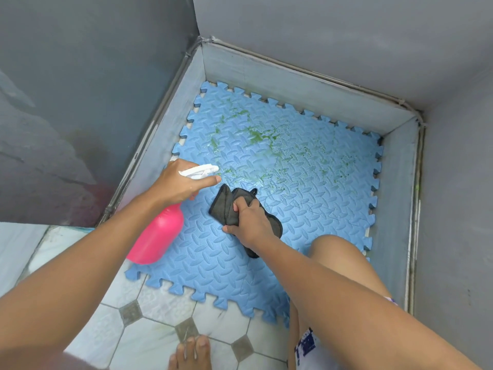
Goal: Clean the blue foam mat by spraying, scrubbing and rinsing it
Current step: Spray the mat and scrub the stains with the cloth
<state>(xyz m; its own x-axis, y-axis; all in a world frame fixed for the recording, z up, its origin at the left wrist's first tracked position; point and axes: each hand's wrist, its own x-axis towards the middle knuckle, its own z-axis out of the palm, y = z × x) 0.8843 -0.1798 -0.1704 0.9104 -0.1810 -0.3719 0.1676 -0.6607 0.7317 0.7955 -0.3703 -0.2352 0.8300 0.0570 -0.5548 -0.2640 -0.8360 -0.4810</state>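
Mat [306, 182]: blue foam with toothed edges, flat on the floor of a low grey-walled corner; its near-left edge runs out over the tiles [149, 329].
Stains [257, 134]: green smears and specks on the far half of the mat, thinning toward its right side.
Left hand [177, 182]: over the mat's left edge, wrapped round the bottle's neck, with the forefinger straight out under the nozzle.
Bottle [157, 236]: pink, tilted, with its base over the mat's near-left edge and its white spray head [198, 170] pointed at the mat's middle. The fingers cover the trigger, so whether it is squeezed cannot be told.
Right hand [248, 222]: over the middle of the mat, fingers curled tight on the cloth.
Cloth [226, 206]: dark, folded, sticking out of the fist on both sides with its middle hidden under the hand. Whether it touches the mat is hard to make out.
Knee [336, 252]: bare, above the mat's near-right part; with the right forearm it hides that corner of the mat.
Foot [192, 353]: bare, on the tiles nearer than the mat, cut off by the bottom edge.
Curb [293, 84]: grey, along the mat's far and right sides; white shows between some of the mat's teeth there.
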